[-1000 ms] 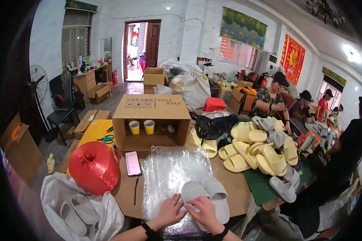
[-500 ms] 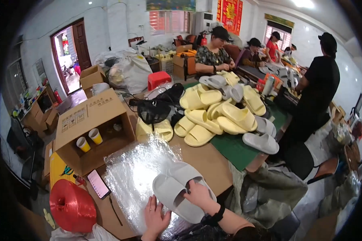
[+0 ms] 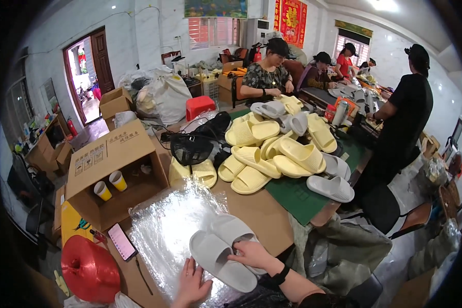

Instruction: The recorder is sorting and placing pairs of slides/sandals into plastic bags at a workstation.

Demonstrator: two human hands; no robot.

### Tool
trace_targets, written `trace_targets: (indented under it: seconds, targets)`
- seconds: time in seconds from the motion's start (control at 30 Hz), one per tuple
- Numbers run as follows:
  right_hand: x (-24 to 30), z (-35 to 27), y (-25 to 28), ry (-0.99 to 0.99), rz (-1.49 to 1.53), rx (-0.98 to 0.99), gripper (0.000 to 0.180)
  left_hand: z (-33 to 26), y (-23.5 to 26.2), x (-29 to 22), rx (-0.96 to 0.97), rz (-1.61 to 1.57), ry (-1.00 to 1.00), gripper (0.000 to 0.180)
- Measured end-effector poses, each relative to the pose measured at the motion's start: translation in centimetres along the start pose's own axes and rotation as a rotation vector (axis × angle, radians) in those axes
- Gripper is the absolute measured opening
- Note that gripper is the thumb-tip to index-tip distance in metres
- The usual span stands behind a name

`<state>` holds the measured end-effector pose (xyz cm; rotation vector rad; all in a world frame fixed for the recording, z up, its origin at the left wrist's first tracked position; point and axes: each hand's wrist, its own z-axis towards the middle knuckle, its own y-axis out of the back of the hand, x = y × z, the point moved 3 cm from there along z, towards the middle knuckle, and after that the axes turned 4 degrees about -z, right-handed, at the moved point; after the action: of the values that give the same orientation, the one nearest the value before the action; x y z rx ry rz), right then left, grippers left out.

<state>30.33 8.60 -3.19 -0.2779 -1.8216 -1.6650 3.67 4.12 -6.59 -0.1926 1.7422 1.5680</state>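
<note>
Carton (image 3: 110, 150), phone (image 3: 122, 242), gray slippers (image 3: 209, 247) over plastic (image 3: 161, 233), yellow slippers (image 3: 300, 152) heaped beyond

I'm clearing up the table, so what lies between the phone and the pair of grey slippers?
In the head view, clear plastic sheets lie between the phone and the grey slippers.

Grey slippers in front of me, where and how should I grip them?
Probably by the nearer strap, from the near right: the grey slippers lie straps up, heels toward the near right, so their openings face that way. The right hand is at that strap.
</note>
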Motion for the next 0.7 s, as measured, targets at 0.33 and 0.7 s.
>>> trace_targets:
  seconds: [0.33, 0.7]
  targets:
    - [-0.4, -0.4, -1.0, 0.001, 0.039, -0.215, 0.041, 0.8, 2.0, -1.1, 0.020, -0.056, -0.008, 0.077]
    - [-0.2, -0.8, -1.0, 0.014, 0.098, -0.373, 0.040, -0.3, 1.1, -1.6, -0.039, -0.042, 0.030, 0.072]
